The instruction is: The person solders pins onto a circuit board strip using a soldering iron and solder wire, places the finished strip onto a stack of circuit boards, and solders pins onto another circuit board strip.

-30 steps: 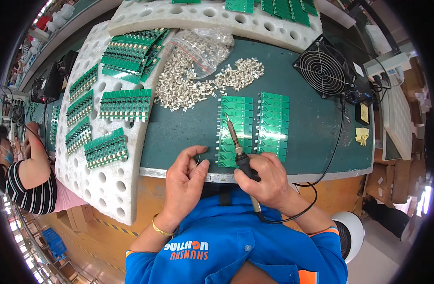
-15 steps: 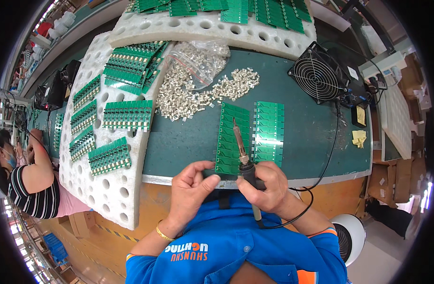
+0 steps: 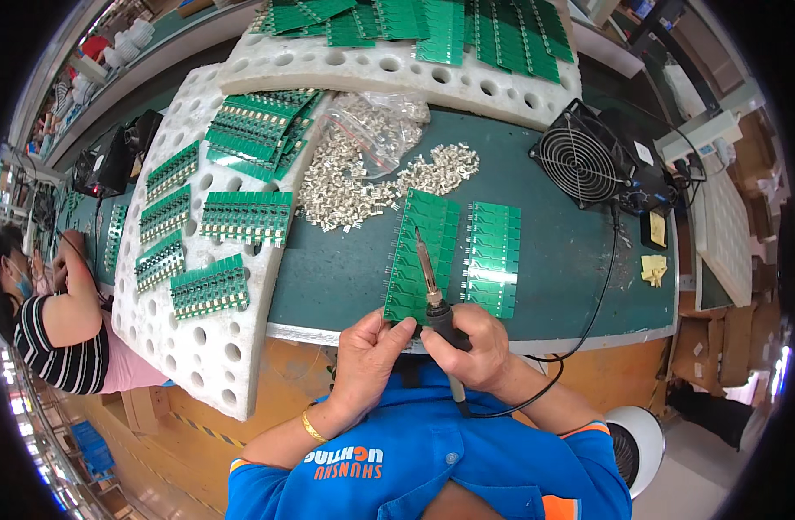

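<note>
My left hand point(image 3: 363, 364) has thumb and fingers closed on the near end of a green circuit board panel point(image 3: 436, 225). My right hand point(image 3: 474, 347) grips a soldering iron point(image 3: 431, 282) by its black handle, the tip over that panel. A second green panel point(image 3: 493, 260) lies to the right. Behind them are loose small pale metal-pinned components point(image 3: 436, 173), with more in and around a clear plastic bag point(image 3: 380, 126).
A white holed foam board point(image 3: 159, 342) at left carries populated boards; another point(image 3: 519, 91) behind holds green panels. A black fan point(image 3: 579, 156) stands at right beside the iron's cable and yellow pads point(image 3: 653, 269). A co-worker point(image 3: 59, 338) sits at the far left.
My left hand has moved rightward to the panel's near end and closed on it. That panel sits slightly further left and tilted; my right hand and iron have shifted slightly left.
</note>
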The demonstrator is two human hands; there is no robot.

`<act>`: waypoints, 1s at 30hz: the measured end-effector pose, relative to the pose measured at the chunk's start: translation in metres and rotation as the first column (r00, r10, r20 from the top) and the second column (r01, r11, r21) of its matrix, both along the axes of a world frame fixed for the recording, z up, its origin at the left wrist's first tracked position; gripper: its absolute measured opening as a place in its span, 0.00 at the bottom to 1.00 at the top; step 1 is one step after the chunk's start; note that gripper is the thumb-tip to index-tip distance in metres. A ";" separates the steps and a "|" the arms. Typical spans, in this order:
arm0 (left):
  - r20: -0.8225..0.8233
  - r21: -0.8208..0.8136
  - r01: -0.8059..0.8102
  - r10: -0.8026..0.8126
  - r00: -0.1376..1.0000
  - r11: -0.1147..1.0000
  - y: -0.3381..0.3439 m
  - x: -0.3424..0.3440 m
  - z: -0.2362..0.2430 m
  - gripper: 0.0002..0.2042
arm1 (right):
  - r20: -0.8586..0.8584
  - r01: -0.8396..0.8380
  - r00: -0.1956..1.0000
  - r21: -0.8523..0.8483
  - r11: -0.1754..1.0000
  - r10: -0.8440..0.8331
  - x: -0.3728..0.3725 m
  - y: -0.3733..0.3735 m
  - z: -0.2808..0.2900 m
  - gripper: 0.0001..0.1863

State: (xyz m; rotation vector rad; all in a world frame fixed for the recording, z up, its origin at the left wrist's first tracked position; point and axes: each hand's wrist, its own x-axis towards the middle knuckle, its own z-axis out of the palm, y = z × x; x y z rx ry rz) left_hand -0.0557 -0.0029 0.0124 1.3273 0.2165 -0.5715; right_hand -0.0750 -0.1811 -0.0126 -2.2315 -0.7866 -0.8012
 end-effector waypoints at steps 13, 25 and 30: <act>0.001 -0.054 -0.101 0.101 0.995 0.993 0.006 0.008 0.014 0.09 | -0.463 0.049 0.858 0.509 0.860 0.224 -0.001 -0.025 0.059 0.17; 0.052 -0.056 -0.022 0.025 0.998 0.998 -0.016 0.034 0.034 0.11 | 0.134 0.181 0.972 0.082 0.980 -0.190 0.042 -0.065 0.054 0.21; 0.072 -0.015 0.008 -0.007 0.997 1.000 -0.019 0.041 0.034 0.12 | 0.194 0.230 0.949 0.111 0.967 -0.248 0.057 -0.063 0.060 0.16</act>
